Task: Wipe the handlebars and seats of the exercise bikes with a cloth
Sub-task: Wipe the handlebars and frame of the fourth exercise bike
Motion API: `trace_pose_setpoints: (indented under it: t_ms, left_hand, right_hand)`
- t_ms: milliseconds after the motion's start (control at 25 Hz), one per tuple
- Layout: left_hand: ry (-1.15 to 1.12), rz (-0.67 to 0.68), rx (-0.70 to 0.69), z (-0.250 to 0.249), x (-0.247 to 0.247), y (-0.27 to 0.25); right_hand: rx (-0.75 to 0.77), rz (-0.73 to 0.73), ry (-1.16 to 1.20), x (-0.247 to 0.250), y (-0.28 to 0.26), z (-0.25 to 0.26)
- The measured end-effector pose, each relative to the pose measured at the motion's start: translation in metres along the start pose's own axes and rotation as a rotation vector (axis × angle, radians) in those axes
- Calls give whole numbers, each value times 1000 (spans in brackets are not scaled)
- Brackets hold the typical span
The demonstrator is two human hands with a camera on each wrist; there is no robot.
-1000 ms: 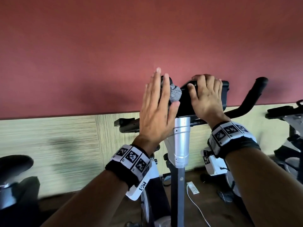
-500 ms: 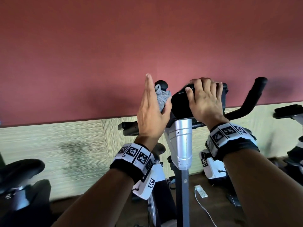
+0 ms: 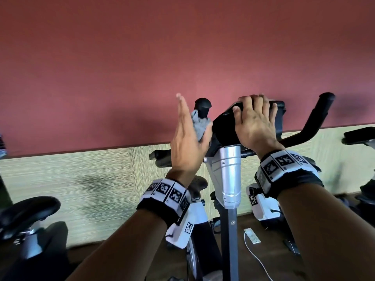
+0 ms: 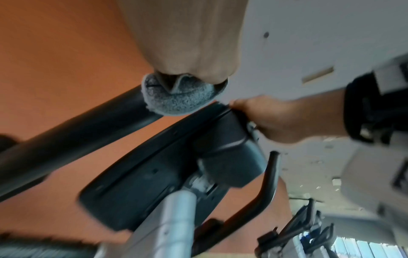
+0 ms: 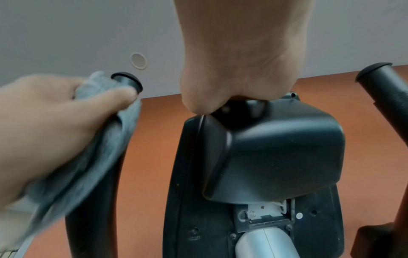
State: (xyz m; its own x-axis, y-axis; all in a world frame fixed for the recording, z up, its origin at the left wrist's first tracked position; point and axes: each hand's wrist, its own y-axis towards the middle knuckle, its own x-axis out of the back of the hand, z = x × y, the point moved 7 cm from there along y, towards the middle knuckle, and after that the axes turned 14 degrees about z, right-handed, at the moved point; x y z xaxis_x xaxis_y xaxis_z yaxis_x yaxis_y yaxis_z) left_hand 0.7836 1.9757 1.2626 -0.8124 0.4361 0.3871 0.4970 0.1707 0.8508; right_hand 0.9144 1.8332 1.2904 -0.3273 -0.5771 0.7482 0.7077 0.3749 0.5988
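A grey cloth [image 3: 199, 126] is wrapped against the upright left handlebar [image 3: 203, 105] of the black exercise bike, just below its capped tip. My left hand [image 3: 190, 126] holds it there: the fingers point straight up and the thumb pinches the cloth round the bar. The right wrist view shows that thumb lying across the cloth [image 5: 106, 139]. My right hand [image 3: 255, 118] grips the top edge of the black console [image 3: 223, 128], fingers curled over it. The right handlebar [image 3: 316, 120] rises bare at the right.
A silver post [image 3: 229, 173] carries the console. A neighbouring bike's black seat [image 3: 26, 211] is at lower left and another bike [image 3: 359, 136] at far right. A white cable and plug block [image 3: 251, 238] lie on the floor. The red wall stands close behind.
My left hand has slid down the left handlebar with the cloth, uncovering the bar's capped tip. My right hand has stayed on the console.
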Motion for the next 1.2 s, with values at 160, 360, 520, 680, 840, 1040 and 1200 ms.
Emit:
trace_pose_setpoints:
  t_ms: [160,360,520,680,840,1040,1200]
  left_hand:
    - [74,-37,-46,-14,3,23]
    - [-118,44,33,13,-7,-20]
    - [23,-30,8,0,0,12]
    - [-52,34,-3,21,-11,-9]
    - [-40,29,32,37,-16,-30]
    - [24,4,23,18,-11,-5]
    - [-76,63,26,41,-18,-26]
  right_hand:
    - [-4,3,8,1,-2,1]
    - [-41,39,9,1,-2,3]
    - [-51,59,-12,2,-1,4]
    - [-56,50,4,2,-4,4]
    - [-75,64,4,2,-3,6]
    - [-56,14,-3,1,-2,6]
    - [-63,36,1,0,-4,5]
